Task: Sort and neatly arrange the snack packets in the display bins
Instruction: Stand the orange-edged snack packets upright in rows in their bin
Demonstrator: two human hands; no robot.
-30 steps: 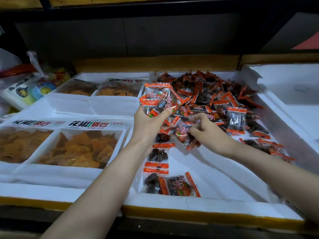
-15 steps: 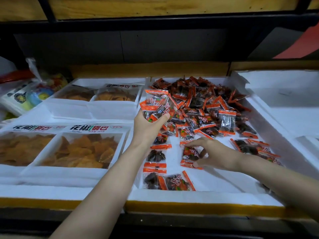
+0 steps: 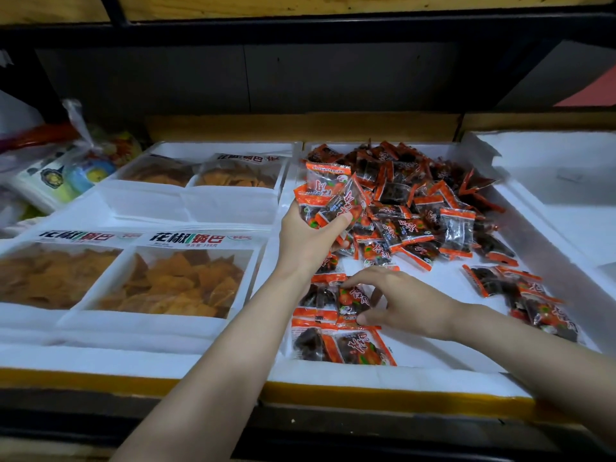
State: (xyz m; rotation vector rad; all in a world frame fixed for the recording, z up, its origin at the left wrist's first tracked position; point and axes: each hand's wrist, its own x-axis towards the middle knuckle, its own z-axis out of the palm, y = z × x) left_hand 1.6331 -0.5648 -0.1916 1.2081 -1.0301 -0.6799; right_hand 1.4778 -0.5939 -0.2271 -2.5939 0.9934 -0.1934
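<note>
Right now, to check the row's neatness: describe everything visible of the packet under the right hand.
The packet is a small clear-plastic pouch with orange ends, printed lettering and dark contents. It lies roughly flat in the white foam bin, beside the near-left column of packets. The right hand pinches it, thumb near, fingers far.

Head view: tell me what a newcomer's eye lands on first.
The heap of orange-edged packets piled at the back of the white foam bin. In front of it, the left hand grips a bunch of packets, while the right hand pinches a single packet at the near-left row.
</note>
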